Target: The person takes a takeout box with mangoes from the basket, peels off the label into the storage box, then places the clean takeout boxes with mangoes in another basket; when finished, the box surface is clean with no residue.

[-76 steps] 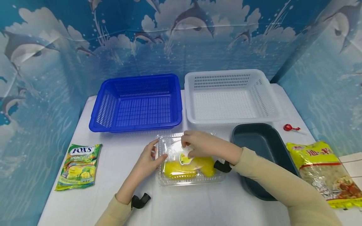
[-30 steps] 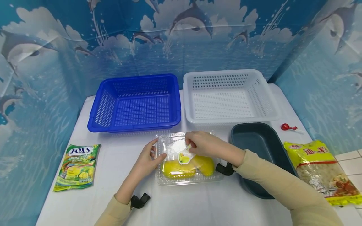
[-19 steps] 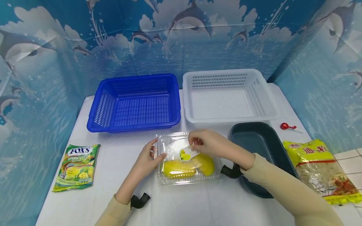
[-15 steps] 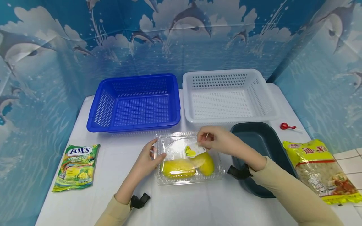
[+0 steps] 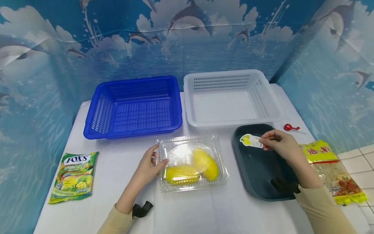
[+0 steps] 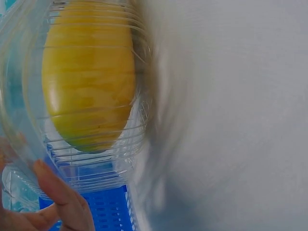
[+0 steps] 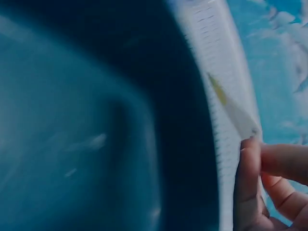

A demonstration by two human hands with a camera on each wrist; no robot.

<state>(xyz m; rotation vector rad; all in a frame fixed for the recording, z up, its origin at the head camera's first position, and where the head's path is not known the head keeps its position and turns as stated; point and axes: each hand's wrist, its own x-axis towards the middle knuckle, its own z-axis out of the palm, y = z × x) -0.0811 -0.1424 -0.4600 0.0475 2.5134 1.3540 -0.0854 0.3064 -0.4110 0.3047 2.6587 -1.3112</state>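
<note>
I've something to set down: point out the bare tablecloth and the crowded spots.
Bare: tablecloth between the green bag and left hand, and this side of the clear box. Crowded: the right side, where dark tray, yellow bag and lollipop cluster.

One high view, two close
The head camera looks forward and down over the worktop (image 5: 190, 213). The wrist cameras, both sideways, face the far side: left close against the clear box (image 5: 178, 154), right close over the dark tray (image 5: 260, 169). Head and left share box and blue basket (image 5: 143, 113); head and right, tray, label (image 5: 250, 140) and white basket (image 5: 223, 105).
</note>
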